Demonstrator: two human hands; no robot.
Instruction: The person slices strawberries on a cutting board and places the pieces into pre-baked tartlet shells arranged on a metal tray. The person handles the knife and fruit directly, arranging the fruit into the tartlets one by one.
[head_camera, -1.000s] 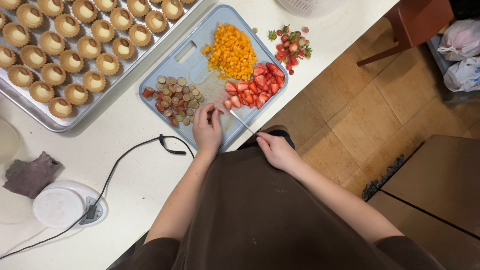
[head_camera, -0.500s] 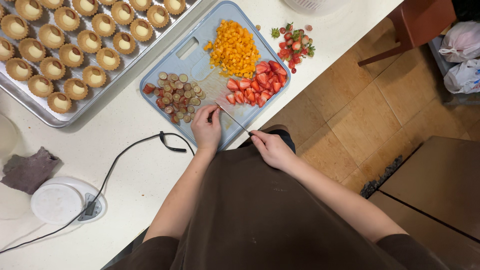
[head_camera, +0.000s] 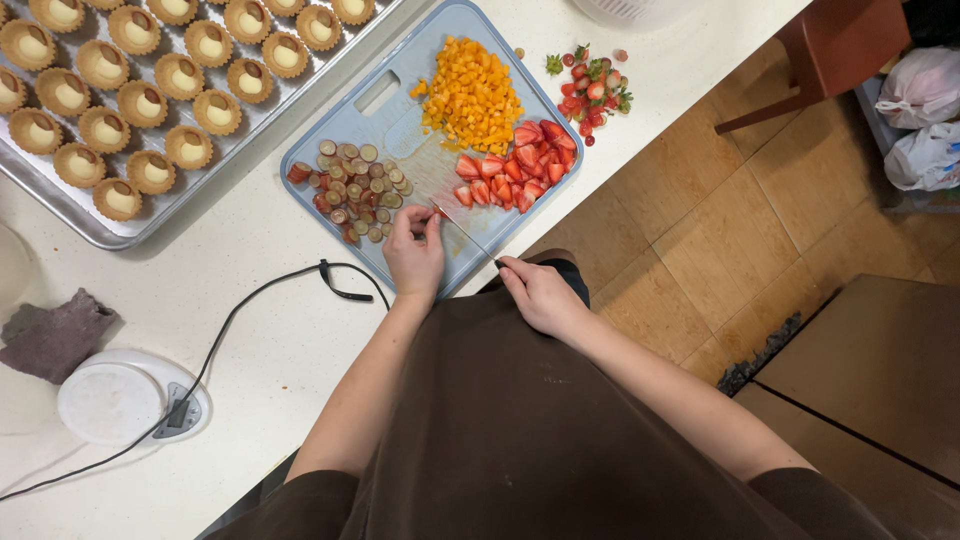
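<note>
As held, knife (head_camera: 462, 230) points up-left.

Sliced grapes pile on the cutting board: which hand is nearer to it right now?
Left. The left hand sits just below the sliced grapes; the right hand holds the knife farther off.

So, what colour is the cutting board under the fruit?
The cutting board is pale blue, seen clearly in the head view.

On the near edge of the blue cutting board (head_camera: 400, 75), the left hand (head_camera: 415, 250) pins a small fruit piece while the right hand (head_camera: 540, 295) holds a knife (head_camera: 462, 228) against it. Sliced grapes (head_camera: 350, 188), strawberry pieces (head_camera: 515, 175) and orange cubes (head_camera: 470, 95) lie beyond; a tart-shell tray (head_camera: 100, 225) sits at the worktop's far left.
</note>
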